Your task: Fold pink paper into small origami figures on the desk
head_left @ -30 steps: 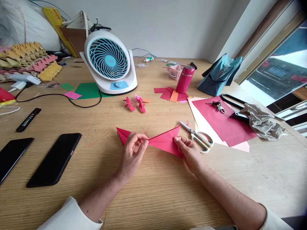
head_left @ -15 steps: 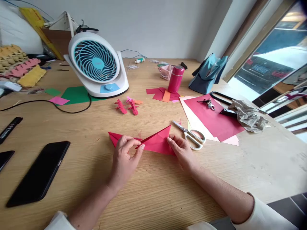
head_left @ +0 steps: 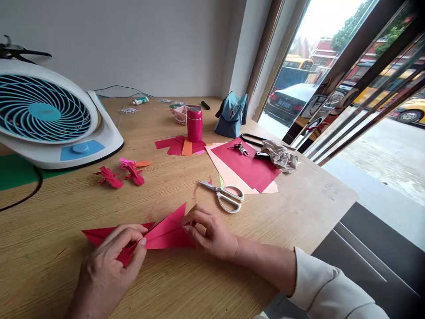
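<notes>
A folded sheet of red paper (head_left: pixel 168 232) lies low over the front of the wooden table, with pointed corners at its left end and at its upper right. My left hand (head_left: pixel 114 257) pinches it near the middle, thumb in front and fingers behind. At the paper's right end is my right hand (head_left: pixel 209 230), its thumb and forefinger closed on the edge. Just beyond that hand lie scissors (head_left: pixel 226 195) with white handles. Two small folded red paper figures (head_left: pixel 109 177) sit further back on the left.
A white and blue fan (head_left: pixel 79 146) stands at the left, its black cable (head_left: pixel 36 190) on the table. Behind are a pink flask (head_left: pixel 195 125), red paper pieces (head_left: pixel 164 143) and a blue bag (head_left: pixel 232 116). Keys (head_left: pixel 239 148) rest on red sheets (head_left: pixel 245 166) beside crumpled paper (head_left: pixel 281 155).
The view has swung to the right, so the fan is now cut off and more of the window shows. My right hand has shifted its fingers along the paper's right end.
</notes>
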A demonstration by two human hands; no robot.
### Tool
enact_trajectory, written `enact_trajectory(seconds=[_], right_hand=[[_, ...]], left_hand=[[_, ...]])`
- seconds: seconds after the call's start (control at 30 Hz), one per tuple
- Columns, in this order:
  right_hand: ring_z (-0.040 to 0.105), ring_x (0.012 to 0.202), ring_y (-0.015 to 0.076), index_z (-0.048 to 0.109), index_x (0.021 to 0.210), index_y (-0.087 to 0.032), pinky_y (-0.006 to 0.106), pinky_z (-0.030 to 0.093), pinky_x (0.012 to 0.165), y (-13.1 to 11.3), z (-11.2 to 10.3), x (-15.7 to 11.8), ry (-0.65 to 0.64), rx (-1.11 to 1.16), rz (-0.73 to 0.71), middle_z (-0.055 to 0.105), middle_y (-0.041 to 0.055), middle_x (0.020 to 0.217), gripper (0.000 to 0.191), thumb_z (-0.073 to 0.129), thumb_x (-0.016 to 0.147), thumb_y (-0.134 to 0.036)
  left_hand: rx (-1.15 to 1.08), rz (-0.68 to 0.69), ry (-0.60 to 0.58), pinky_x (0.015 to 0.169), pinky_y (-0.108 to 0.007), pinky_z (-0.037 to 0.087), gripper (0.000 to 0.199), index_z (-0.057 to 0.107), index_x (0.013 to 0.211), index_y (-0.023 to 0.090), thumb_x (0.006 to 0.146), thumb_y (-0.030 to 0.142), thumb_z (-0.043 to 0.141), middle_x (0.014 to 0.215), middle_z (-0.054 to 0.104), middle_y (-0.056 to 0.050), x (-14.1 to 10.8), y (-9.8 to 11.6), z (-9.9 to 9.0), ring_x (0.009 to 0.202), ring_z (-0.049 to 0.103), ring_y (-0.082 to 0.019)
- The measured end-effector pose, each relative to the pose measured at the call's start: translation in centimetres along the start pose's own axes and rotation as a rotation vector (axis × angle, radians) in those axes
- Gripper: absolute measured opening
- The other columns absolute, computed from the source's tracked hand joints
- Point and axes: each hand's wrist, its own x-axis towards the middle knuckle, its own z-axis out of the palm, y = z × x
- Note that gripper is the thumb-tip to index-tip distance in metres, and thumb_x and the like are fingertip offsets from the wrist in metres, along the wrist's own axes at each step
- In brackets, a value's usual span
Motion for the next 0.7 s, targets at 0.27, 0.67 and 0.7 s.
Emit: enact_trajectory(seconds=[0.27,0.67,0.7], right_hand=[[0.059,0.094,0.0209,0.065,0.107,-0.017,0.038,0.05,0.086,0.1,-0.7,0.1,-0.211,-0.188,-0.187,0.068,0.0113,0.104,0.02,0.049,0.097,-0.014],[0.058,0.091,0.0208,0.067,0.105,-0.015,0.036,0.046,0.082,0.4,-0.8,-0.3,-0.409,-0.419,-0.251,0.068,0.0112,0.107,0.021,0.046,0.101,-0.017],[0.058,0.091,0.0206,0.067,0.105,-0.015,0.036,0.046,0.082,0.4,-0.8,-0.3,-0.431,-0.431,-0.251,0.068,0.011,0.106,0.021,0.046,0.101,-0.017]], left_hand=[[-0.338,-0.407,-0.178,0.065,-0.025,0.048,0.025,0.062,0.072,0.019,0.084,0.037,0.05,0.08,0.071,-0.004,1.0,1.1,-0.5,0.075,0.064,-0.019],[-0.615,-0.632,-0.097,0.061,-0.023,0.045,0.033,0.057,0.075,0.019,0.089,0.049,0.056,0.067,0.053,0.002,-0.3,1.1,1.6,0.065,0.051,-0.013],[-0.659,-0.641,-0.108,0.064,-0.024,0.048,0.035,0.059,0.078,0.019,0.089,0.052,0.056,0.071,0.057,0.001,-0.5,1.1,1.8,0.069,0.054,-0.014]])
